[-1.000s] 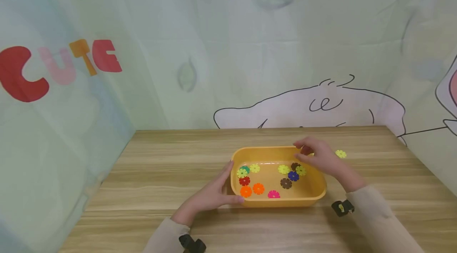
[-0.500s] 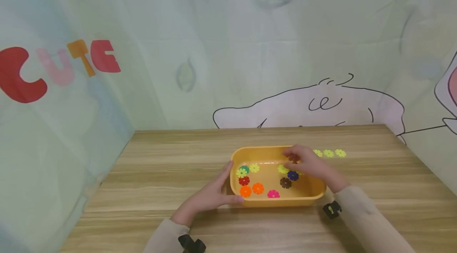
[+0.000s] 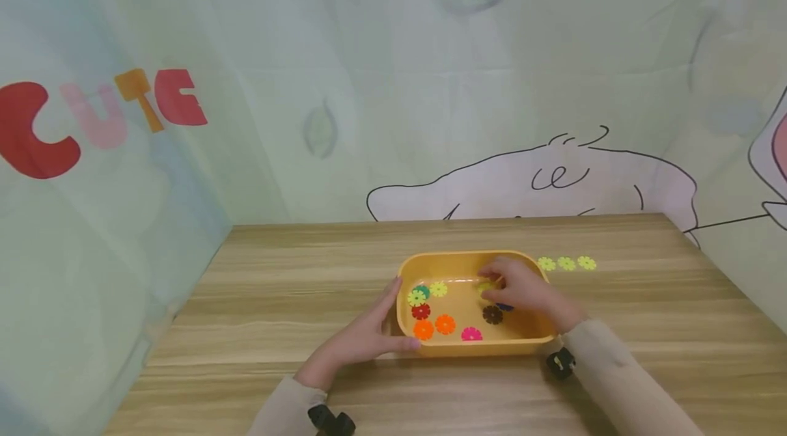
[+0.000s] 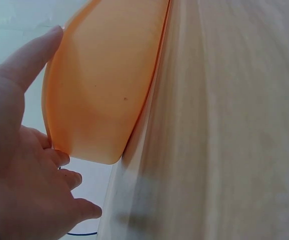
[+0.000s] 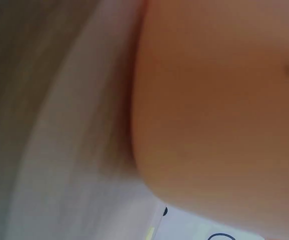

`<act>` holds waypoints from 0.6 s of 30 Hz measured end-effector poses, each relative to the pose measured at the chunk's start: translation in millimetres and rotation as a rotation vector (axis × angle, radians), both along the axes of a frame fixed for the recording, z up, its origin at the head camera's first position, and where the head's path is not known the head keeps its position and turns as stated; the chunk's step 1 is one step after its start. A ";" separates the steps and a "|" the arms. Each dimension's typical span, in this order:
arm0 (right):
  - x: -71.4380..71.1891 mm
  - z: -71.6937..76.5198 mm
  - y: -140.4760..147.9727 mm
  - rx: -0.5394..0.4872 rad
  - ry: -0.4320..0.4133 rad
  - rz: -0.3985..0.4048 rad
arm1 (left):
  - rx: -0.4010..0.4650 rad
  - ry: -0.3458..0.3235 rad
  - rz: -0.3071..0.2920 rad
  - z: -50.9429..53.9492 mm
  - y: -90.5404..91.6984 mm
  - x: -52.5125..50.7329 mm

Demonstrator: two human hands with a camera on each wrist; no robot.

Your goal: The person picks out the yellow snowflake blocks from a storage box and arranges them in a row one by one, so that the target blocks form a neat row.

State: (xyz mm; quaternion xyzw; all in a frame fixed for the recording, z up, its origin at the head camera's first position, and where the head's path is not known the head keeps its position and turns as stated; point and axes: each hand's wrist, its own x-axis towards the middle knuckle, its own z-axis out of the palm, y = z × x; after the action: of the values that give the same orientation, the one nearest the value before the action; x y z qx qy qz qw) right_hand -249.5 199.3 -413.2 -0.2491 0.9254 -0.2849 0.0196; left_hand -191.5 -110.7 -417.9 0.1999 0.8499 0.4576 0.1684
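A yellow plastic basin (image 3: 473, 348) stands on the wooden table with several notched snowflake discs inside. My left hand (image 3: 363, 335) rests at its left end, thumb on the front rim and fingertips at the left rim. In the left wrist view those fingers (image 4: 34, 52) touch the rim and look fairly straight. Inside the basin's right part, my right hand (image 3: 519, 285) has thumb and fingers bent around a yellow snowflake disc (image 3: 485, 287). A blue disc (image 3: 505, 307) is partly covered by that hand, and a brown disc (image 3: 492, 315) lies just in front.
Three yellow discs (image 3: 566, 264) lie in a row on the table (image 3: 295, 285), behind and right of the basin. Red (image 3: 421, 311), orange (image 3: 445, 324), pink (image 3: 471, 334) and green (image 3: 422, 292) discs lie in the basin. A printed curtain (image 3: 344, 80) hangs behind.
My right hand has moved left and down from the basin's back right rim to a yellow disc inside, uncovering the row of yellow discs. The left hand has stayed put.
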 end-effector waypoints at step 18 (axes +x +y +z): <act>-2.8 -3.3 -4.2 0.093 -0.050 -0.055 | -0.002 0.009 -0.006 -0.2 0.3 0.6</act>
State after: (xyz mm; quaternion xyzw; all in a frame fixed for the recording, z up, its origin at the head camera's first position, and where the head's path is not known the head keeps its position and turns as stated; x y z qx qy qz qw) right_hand -252.3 195.1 -416.4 -0.2151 0.9434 -0.2480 0.0466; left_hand -190.9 -110.5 -418.0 0.2043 0.8505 0.4553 0.1660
